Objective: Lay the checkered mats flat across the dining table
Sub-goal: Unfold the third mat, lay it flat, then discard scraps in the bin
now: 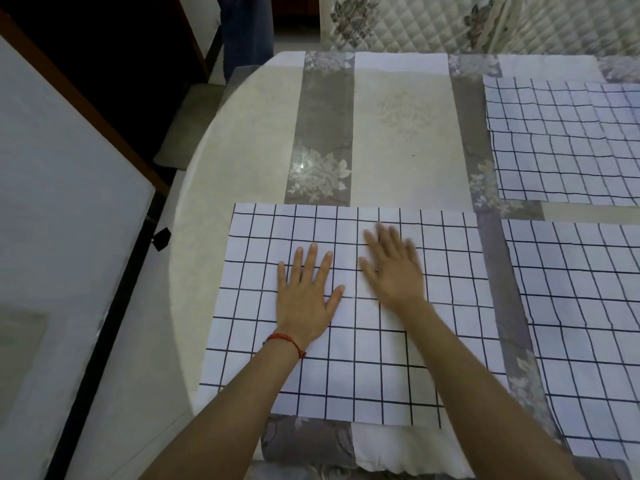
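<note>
Three checkered mats were seen on the tabletop, which was covered by a cream and grey floral cloth. The nearest mat was laid flat at the near edge, its black grid lines running straight and its corners down. The left hand was pressed palm-down on that mat, fingers straight and spread apart, nothing gripped. A red string bracelet was worn at the left wrist. Just beside it, the right hand was also laid flat on the same mat, fingers extended and a little spread; it was blurred, so finer detail of the fingertips could not be told. The two hands were close together but not touching.

A second mat was spread to the right, separated from the nearest one by a grey strip of cloth, and was cut off by the picture's right edge. A third mat was placed at the far right, beyond the second, with what looked like another sheet overlapping its far corner. A quilted chair back was visible beyond the far edge, and a pale panel with a brown frame was stood at the left.
</note>
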`<state>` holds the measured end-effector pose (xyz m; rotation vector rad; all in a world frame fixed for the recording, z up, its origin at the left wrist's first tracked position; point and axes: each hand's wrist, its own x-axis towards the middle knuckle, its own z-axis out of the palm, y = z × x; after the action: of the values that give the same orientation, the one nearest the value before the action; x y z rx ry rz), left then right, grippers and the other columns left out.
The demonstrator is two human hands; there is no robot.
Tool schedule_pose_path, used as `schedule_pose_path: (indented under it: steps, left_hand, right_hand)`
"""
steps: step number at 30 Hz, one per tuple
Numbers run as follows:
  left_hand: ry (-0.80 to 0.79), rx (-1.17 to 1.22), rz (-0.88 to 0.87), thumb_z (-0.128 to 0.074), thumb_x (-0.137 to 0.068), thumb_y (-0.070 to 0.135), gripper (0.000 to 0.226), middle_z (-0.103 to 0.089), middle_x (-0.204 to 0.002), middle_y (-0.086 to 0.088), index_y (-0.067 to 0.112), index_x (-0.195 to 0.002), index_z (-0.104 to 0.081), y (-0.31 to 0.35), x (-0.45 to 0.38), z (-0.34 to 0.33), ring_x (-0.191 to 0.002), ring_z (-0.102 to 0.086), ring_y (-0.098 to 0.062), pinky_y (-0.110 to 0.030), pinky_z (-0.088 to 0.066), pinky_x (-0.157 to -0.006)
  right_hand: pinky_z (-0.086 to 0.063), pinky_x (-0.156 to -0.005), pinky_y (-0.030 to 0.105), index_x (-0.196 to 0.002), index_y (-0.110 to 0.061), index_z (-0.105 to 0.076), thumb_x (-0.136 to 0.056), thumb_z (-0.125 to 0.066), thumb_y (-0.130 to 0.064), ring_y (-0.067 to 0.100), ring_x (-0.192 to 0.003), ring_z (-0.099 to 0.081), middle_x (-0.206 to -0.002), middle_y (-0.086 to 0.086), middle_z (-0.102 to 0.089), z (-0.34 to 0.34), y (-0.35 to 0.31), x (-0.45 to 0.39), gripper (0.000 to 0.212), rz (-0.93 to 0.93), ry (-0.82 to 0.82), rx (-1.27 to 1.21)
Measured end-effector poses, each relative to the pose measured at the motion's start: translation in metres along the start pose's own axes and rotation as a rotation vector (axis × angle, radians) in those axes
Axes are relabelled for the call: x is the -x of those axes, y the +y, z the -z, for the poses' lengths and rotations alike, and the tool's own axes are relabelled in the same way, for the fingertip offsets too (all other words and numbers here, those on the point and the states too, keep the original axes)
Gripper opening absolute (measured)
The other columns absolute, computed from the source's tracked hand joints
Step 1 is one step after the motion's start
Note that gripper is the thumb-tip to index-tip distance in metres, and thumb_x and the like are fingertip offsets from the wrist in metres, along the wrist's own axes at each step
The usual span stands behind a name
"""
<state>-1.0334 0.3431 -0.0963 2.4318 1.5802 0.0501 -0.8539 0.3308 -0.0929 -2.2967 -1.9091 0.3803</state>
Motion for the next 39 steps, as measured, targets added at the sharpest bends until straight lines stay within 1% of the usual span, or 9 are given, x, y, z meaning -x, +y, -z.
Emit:
schedule_pose_path:
  steps: [7, 13, 17, 22, 26, 28, 30, 34, 39]
  left_hand:
    - [0.028, -0.008, -0.009, 0.008, -0.083, 0.065, 0.069, 0.006, -0.152, 0.004, 0.031, -0.143, 0.003, -0.002, 0.000, -0.004, -0.142, 0.007, -0.020, -0.042, 0.014, -0.112]
    - [0.017, 0.002, -0.001, 0.016, -0.077, 0.068, 0.075, 0.005, -0.155, 0.003, 0.031, -0.142, 0.007, 0.000, 0.000, -0.003, -0.142, 0.011, -0.017, -0.046, 0.009, -0.115]
    - [0.003, -0.003, -0.003, 0.016, -0.077, 0.067, 0.075, -0.004, -0.159, 0.000, 0.030, -0.142, 0.007, 0.000, 0.002, 0.000, -0.145, 0.007, -0.020, -0.045, 0.010, -0.114]
    - [-0.029, -0.005, -0.011, 0.025, -0.070, 0.069, 0.082, 0.003, -0.159, 0.001, 0.031, -0.142, 0.011, 0.000, 0.002, 0.002, -0.146, 0.009, -0.021, -0.044, 0.014, -0.114]
    - [-0.049, 0.018, -0.032, 0.029, -0.067, 0.069, 0.097, -0.002, -0.159, -0.001, 0.026, -0.148, -0.004, -0.002, 0.003, 0.005, -0.147, 0.005, -0.022, -0.045, 0.011, -0.115]
    - [-0.052, 0.066, -0.040, 0.022, -0.071, 0.071, 0.098, -0.009, -0.159, -0.002, 0.023, -0.148, -0.014, -0.003, 0.004, 0.008, -0.147, 0.000, -0.023, -0.046, 0.007, -0.116]
    - [-0.062, 0.112, -0.030, 0.002, -0.080, 0.068, 0.085, -0.014, -0.158, -0.004, 0.020, -0.146, -0.022, -0.003, 0.004, 0.013, -0.147, -0.006, -0.024, -0.046, 0.003, -0.117]
    - [-0.048, 0.258, -0.059, -0.045, -0.094, 0.034, 0.050, -0.030, -0.152, -0.010, 0.011, -0.138, -0.041, 0.007, 0.008, 0.025, -0.143, -0.022, -0.029, -0.045, -0.012, -0.117]
    - [-0.176, 0.350, -0.254, -0.045, -0.092, 0.035, 0.049, -0.043, -0.144, -0.009, 0.010, -0.135, -0.045, 0.039, 0.025, 0.050, -0.135, -0.035, -0.024, -0.033, -0.026, -0.111]
  right_hand:
    - [0.002, -0.118, 0.046, -0.148, -0.017, -0.013, -0.088, -0.010, -0.050, 0.022, -0.146, -0.002, -0.158, 0.006, -0.007, 0.026, 0.053, 0.012, 0.069, -0.435, 0.100, -0.059]
    - [0.010, -0.113, 0.032, -0.146, -0.021, -0.021, -0.092, -0.011, -0.050, 0.018, -0.144, -0.009, -0.156, 0.001, -0.014, -0.006, -0.032, 0.060, 0.062, -0.083, 0.042, -0.097]
    - [0.014, -0.113, 0.029, -0.147, -0.025, -0.015, -0.090, -0.009, -0.051, 0.014, -0.145, -0.003, -0.157, -0.004, -0.008, -0.013, -0.011, 0.073, 0.063, -0.182, 0.040, -0.065]
    - [0.007, -0.116, 0.035, -0.147, -0.025, -0.015, -0.086, -0.005, -0.052, 0.016, -0.145, -0.001, -0.158, -0.001, -0.006, -0.001, 0.020, 0.093, 0.067, -0.316, 0.077, -0.075]
    - [0.004, -0.117, 0.036, -0.147, -0.023, -0.017, -0.083, -0.001, -0.053, 0.017, -0.146, -0.001, -0.158, 0.001, -0.007, 0.011, 0.024, 0.101, 0.073, -0.351, 0.027, -0.082]
    - [-0.001, -0.117, 0.038, -0.146, -0.020, -0.021, -0.084, -0.006, -0.050, 0.020, -0.146, -0.004, -0.158, 0.003, -0.010, 0.019, 0.025, 0.099, 0.071, -0.346, -0.029, -0.091]
    - [-0.013, -0.117, 0.041, -0.142, -0.015, -0.030, -0.091, -0.022, -0.040, 0.024, -0.145, -0.013, -0.156, 0.008, -0.018, 0.033, 0.024, 0.100, 0.058, -0.357, -0.059, -0.142]
    - [-0.023, -0.113, 0.036, -0.140, -0.014, -0.036, -0.096, -0.042, -0.029, 0.022, -0.142, -0.022, -0.154, 0.008, -0.025, 0.061, 0.022, 0.113, 0.047, -0.366, -0.033, -0.260]
    - [-0.029, -0.109, 0.033, -0.139, -0.017, -0.039, -0.095, -0.044, -0.032, 0.018, -0.139, -0.028, -0.150, 0.005, -0.033, 0.094, 0.018, 0.150, 0.046, -0.409, 0.047, -0.322]
